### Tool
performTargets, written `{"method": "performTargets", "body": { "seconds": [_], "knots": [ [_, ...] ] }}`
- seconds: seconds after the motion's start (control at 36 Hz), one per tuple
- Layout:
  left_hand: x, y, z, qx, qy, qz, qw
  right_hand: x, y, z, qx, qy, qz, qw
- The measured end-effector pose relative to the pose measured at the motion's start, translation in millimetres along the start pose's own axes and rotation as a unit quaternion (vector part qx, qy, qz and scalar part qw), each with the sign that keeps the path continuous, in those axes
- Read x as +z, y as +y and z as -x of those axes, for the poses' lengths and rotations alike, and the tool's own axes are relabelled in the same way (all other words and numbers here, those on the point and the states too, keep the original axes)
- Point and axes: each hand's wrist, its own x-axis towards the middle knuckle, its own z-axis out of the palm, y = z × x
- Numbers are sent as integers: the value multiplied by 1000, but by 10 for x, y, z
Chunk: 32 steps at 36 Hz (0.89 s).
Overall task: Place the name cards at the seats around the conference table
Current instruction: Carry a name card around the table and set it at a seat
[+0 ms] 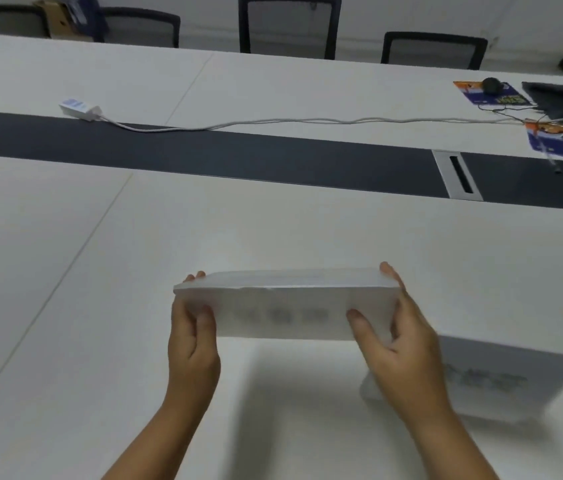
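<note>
White conference table (pixel 65 271) lies under both hands; left hand (pixel 192 337) and right hand (pixel 394 337) pinch a name card (pixel 283 306), dark strip (pixel 238 157) and chairs (pixel 288 27) beyond.

White conference table (pixel 273 220) | dark centre strip (pixel 238 154) with cable port (pixel 457 174) | mesh-backed chairs (pixel 288 26) along far side | pale wall (pixel 204 5)

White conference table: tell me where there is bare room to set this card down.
Bare white conference table lies between the dark centre strip and the translucent name card held by both hands. Left is bare too. Crowded right: a second name card by the right hand.
</note>
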Motion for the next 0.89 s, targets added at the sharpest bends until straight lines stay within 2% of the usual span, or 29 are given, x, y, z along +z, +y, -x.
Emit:
{"method": "performTargets", "body": {
  "seconds": [0.22,0.33,0.5,0.58,0.69,0.89],
  "knots": [
    [-603,-671,-549,-49,-34,-62,996,1160,371,-231,120,-35,-47,991],
    [-675,-907,-790,-73,-85,-89,990,1401,604,-342,153,-35,-65,985],
    [-654,-1044,-1015,-95,-153,-106,978,1499,781,-490,173,14,-63,983],
    [-674,-1192,-973,-115,-115,-126,979,1516,874,-447,195,66,-46,978],
    [-663,-1333,-870,-93,-32,-197,975,1570,1035,-323,166,115,94,975],
    [-437,-1322,-1166,-63,-28,-244,967,1632,1126,-650,135,177,144,964]
  ]
}}
